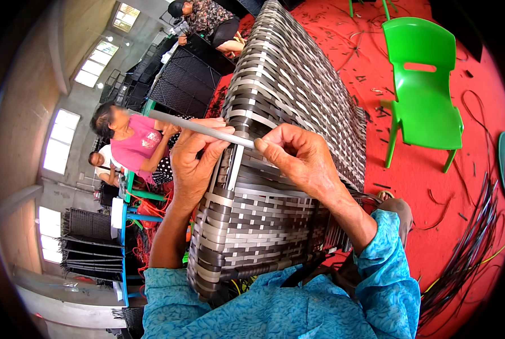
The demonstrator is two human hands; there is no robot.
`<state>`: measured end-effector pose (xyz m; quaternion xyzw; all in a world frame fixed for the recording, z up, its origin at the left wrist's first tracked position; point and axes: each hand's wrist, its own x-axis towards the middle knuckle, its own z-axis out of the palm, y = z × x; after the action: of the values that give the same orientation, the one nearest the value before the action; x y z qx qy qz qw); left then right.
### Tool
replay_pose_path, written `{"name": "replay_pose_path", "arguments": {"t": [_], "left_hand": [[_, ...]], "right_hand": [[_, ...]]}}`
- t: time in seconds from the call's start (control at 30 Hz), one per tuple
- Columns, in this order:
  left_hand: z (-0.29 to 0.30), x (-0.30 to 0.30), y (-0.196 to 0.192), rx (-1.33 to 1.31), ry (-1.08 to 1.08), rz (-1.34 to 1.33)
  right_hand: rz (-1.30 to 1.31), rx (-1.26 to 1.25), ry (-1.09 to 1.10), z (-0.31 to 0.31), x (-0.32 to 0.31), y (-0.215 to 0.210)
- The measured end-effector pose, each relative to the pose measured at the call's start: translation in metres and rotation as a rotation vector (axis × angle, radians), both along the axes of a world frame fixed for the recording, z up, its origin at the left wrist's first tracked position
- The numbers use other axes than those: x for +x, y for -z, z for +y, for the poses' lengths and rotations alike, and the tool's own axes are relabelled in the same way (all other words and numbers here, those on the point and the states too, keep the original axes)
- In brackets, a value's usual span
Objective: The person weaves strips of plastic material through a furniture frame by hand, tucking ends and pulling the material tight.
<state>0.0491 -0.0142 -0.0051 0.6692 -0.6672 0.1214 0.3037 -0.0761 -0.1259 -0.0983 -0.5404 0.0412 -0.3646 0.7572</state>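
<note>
A flat grey plastic weaving strip (238, 140) stretches slantwise above the corner of a woven furniture panel (275, 223) in brown, grey and white bands. My left hand (193, 158) pinches the strip between thumb and fingers, and a long part of it runs off to the upper left. At its right end, my right hand (306, 161) grips it with thumb and forefinger. The panel stands tilted against my front, its wide face rising away from me. Below the strip, several loose-looking bands lie across the panel's corner edge.
A green plastic chair (425, 90) stands on the red floor covering (399, 214) at the right. Near it lies a bundle of dark strips (467, 248). A person in pink (142, 141) sits at the left, with other people beyond. Dark woven panels (88, 243) stack at the far left.
</note>
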Motion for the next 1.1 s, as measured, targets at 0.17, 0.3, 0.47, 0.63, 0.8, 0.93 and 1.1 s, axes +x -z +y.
{"name": "replay_pose_path", "arguments": {"t": [0.17, 0.3, 0.47, 0.63, 0.8, 0.93, 1.1], "left_hand": [[0.0, -0.001, 0.0, -0.003, -0.008, -0.01], [-0.002, -0.003, 0.0, -0.03, 0.019, -0.005], [0.0, -0.002, 0.001, -0.03, 0.018, 0.093], [0.001, -0.003, -0.003, -0.009, 0.029, 0.046], [0.002, -0.003, -0.003, -0.018, 0.033, 0.076], [-0.002, 0.002, 0.001, -0.021, 0.074, 0.119], [0.001, 0.004, 0.001, -0.04, 0.077, 0.145]], "right_hand": [[-0.008, -0.009, -0.04, -0.003, -0.001, 0.0], [-0.136, 0.216, -0.166, -0.011, 0.002, 0.004], [-0.18, 0.256, -0.227, -0.015, -0.001, 0.001], [-0.127, 0.12, -0.199, -0.017, -0.007, 0.001], [-0.077, 0.07, -0.198, -0.022, -0.012, -0.001], [-0.066, 0.096, -0.21, -0.027, -0.017, 0.001], [-0.075, 0.145, -0.265, -0.034, -0.014, 0.015]]}}
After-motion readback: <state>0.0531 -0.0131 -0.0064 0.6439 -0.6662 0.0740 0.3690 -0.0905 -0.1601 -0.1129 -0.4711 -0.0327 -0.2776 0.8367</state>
